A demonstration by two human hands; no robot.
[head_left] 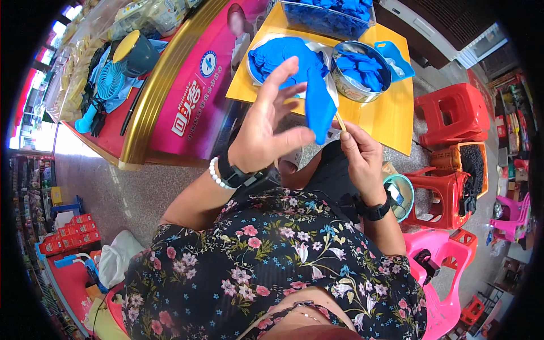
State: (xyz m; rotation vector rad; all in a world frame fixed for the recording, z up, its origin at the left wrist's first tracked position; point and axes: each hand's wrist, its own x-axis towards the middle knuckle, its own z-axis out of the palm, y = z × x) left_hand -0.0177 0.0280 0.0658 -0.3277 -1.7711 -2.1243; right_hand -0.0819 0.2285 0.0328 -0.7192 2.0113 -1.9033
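Note:
My left hand (269, 122) is raised in front of the table, fingers spread and thumb pointing right. Beside its thumb hangs a blue cloth piece (320, 110), long and pointed at its lower end. My right hand (362, 156) pinches a thin wooden stick (340, 120) between thumb and fingers. The stick's upper part lies against the right edge of the blue piece; whether it goes inside cannot be seen. Behind them, a heap of similar blue pieces (283, 56) covers a pale plate. A round tin (371, 96) to its right holds several more.
The yellow table (396, 133) also bears a clear box (334, 21) of blue pieces and a blue scoop-like tray (396, 59). A pink and gold counter (170, 79) stands at left. Red stools (453, 113), a teal bucket (401, 195) and a pink chair (439, 294) stand at right.

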